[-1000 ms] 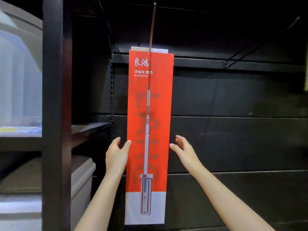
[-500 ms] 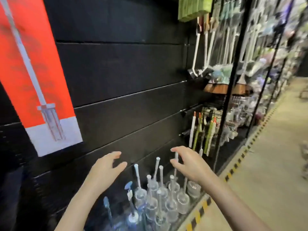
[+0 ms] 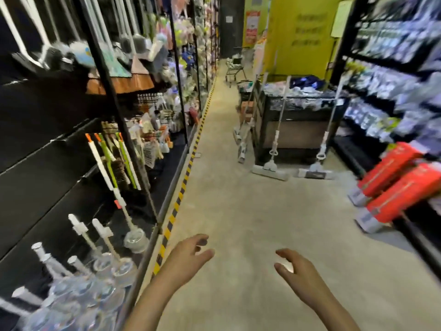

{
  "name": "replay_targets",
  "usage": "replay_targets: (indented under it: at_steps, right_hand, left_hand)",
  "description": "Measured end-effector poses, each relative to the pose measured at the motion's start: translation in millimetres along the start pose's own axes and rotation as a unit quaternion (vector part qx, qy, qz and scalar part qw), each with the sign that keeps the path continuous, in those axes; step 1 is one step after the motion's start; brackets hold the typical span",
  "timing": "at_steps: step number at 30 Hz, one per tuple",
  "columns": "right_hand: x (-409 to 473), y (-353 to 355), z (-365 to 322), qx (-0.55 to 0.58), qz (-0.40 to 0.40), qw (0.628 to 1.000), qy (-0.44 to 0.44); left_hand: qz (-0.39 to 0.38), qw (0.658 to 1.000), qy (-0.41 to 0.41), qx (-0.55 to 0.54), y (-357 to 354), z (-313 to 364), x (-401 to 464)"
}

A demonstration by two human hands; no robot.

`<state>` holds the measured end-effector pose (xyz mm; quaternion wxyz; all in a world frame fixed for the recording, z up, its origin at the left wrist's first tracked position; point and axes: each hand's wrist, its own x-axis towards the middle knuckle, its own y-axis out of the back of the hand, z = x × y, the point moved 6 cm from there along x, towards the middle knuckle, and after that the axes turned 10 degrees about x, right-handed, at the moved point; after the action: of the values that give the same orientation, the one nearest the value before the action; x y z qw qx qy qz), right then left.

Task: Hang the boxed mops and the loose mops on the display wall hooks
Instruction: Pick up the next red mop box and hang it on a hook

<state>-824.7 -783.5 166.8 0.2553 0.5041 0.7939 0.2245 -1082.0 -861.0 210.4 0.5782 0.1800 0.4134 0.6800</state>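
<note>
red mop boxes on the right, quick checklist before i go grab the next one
1. Both hands free: ok, left hand and right hand hold nothing.
2. Boxes in sight: ok, two red mop boxes lean at the right shelving.
3. Within arm's reach: not ok, they lie farther down the aisle.
4. Floor path open: ok.
5. Loose mops left to hang: ok, at least two lean on the bin.
6. Box condition: cannot tell, blurred.

light: even, bright indoor | blur: strong motion smear at sides | edges: wide-angle bowing
</note>
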Motion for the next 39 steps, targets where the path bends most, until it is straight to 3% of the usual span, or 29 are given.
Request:
replay_targets:
  at_steps: [6, 10, 24, 34, 39]
  right_hand:
    - [1.4, 134.6, 136.0, 0.027, 0.104, 0.988, -0.112]
    - [11.4, 194.1, 190.2, 0.046, 0.15, 0.974, -0.165]
    - [226.8, 377.8, 276.5, 0.119, 0.228, 0.951, -0.169]
    - [303.9, 513.1, 395.1, 0.157, 0.313, 0.897, -0.27]
    - [345.8, 586.2, 466.0, 0.166, 0.334, 0.876, -0.306]
  left_hand:
    - [-0.067, 0.992, -0.106, -0.031, -115.0, 172.8, 94.3]
    - [-0.124, 0.983, -0.131, -0.045, -170.0, 238.8, 128.9]
    - [-0.168, 0.98, -0.106, -0.03, -249.4, 380.3, 406.0]
    - [-0.266, 0.933, -0.243, 0.006, -361.9, 617.6, 557.7]
    - [-0.28, 0.921, -0.27, 0.011, -419.7, 723.3, 615.7]
